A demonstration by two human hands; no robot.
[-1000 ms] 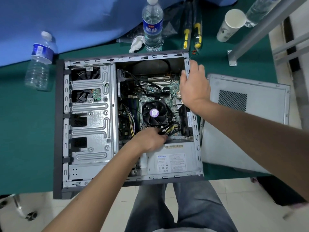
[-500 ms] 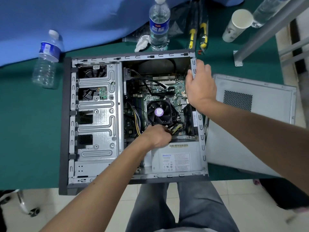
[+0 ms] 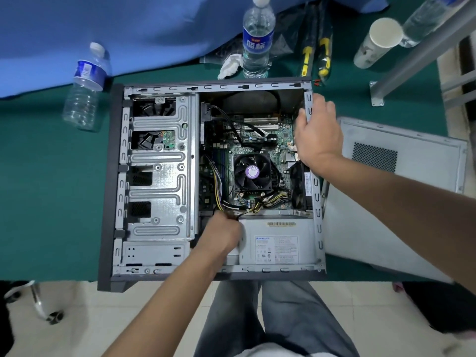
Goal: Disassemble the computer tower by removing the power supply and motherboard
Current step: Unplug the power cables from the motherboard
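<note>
bare forearms (image 3: 164, 300), no sleeves, grey-blue jeans (image 3: 260, 315), white shirt hem (image 3: 268, 351)

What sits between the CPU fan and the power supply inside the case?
In the head view, a bundle of yellow and black cables crosses the strip of motherboard between the CPU fan and the power supply; the left hand grips the bundle's near end.
</note>
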